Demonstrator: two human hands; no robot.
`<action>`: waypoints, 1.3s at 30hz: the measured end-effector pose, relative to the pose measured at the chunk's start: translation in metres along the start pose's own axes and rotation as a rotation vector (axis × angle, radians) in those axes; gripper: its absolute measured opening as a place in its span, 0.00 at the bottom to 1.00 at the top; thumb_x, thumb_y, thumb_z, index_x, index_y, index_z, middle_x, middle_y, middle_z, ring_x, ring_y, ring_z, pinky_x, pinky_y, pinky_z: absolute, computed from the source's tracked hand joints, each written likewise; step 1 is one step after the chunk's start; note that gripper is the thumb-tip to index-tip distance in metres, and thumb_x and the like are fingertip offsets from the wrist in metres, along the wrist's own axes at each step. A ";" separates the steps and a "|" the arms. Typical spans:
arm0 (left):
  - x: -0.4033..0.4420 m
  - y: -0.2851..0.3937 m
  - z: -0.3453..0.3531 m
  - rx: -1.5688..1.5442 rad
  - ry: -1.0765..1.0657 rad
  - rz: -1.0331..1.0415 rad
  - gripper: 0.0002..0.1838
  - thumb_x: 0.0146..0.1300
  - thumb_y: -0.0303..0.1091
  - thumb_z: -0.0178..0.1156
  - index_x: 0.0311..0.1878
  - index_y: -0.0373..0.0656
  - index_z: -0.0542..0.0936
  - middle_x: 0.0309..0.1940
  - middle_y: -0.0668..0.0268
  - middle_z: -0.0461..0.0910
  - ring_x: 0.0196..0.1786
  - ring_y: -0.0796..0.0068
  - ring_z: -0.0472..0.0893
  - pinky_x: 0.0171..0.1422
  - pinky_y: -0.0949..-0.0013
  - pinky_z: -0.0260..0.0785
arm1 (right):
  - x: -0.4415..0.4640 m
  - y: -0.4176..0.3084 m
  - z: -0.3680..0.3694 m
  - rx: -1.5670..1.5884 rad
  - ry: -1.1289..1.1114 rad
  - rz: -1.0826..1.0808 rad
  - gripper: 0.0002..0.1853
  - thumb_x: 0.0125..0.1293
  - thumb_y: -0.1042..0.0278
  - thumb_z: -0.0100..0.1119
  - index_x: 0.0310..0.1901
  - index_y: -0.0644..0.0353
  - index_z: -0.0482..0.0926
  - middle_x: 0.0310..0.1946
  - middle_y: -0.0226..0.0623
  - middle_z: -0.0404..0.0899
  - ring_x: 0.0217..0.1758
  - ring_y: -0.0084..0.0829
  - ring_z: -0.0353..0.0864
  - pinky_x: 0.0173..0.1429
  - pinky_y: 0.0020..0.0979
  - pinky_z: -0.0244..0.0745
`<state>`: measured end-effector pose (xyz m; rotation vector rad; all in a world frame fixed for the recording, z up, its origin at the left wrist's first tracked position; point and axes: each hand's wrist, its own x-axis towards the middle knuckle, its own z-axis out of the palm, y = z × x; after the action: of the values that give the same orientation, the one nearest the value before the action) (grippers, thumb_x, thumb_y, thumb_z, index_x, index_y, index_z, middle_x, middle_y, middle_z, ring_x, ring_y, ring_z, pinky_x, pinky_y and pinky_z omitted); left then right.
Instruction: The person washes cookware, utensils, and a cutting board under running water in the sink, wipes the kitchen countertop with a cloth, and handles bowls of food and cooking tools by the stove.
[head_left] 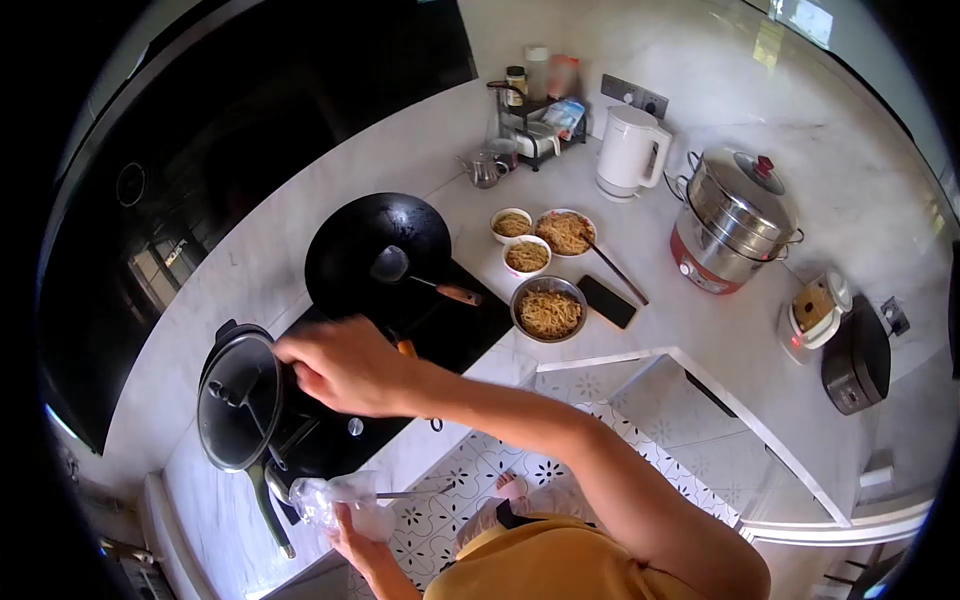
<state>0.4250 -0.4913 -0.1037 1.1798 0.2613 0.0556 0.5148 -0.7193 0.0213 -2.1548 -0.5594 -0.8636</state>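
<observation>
My left hand [362, 550] grips a crumpled clear plastic bag [345, 500] in front of the counter edge. A thin metallic rod [415, 493] sticks out beside the bag; its other end is hidden. Above the hob, my right hand [350, 368] is closed and slightly blurred, its fingertips at the rim of a glass lid [222, 425]. I cannot make out what, if anything, those fingers hold. The lid lies over a dark pan with a green handle [272, 515]. Behind, a black wok [335, 245] contains a spatula [392, 264] with a wooden handle.
Noodles fill a metal bowl [549, 310] and several white bowls [526, 257]. Chopsticks [620, 275] and a phone [607, 302] lie nearby. Farther back stand a white kettle [628, 155], a steamer [735, 220] and a condiment rack [540, 135]. An orange handle [406, 348] shows behind my right arm.
</observation>
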 end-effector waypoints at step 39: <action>-0.049 -0.086 0.128 0.446 -0.479 -0.153 0.13 0.53 0.32 0.70 0.38 0.37 0.79 0.31 0.68 0.80 0.35 0.79 0.77 0.41 0.73 0.70 | -0.268 0.023 -0.111 0.812 0.281 1.061 0.11 0.67 0.73 0.48 0.48 0.65 0.76 0.14 0.21 0.60 0.15 0.13 0.56 0.20 0.19 0.51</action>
<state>0.3995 -0.6491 -0.1287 1.5692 -0.0670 -0.4355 0.3020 -0.8499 -0.1278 -1.2385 0.3521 -0.2317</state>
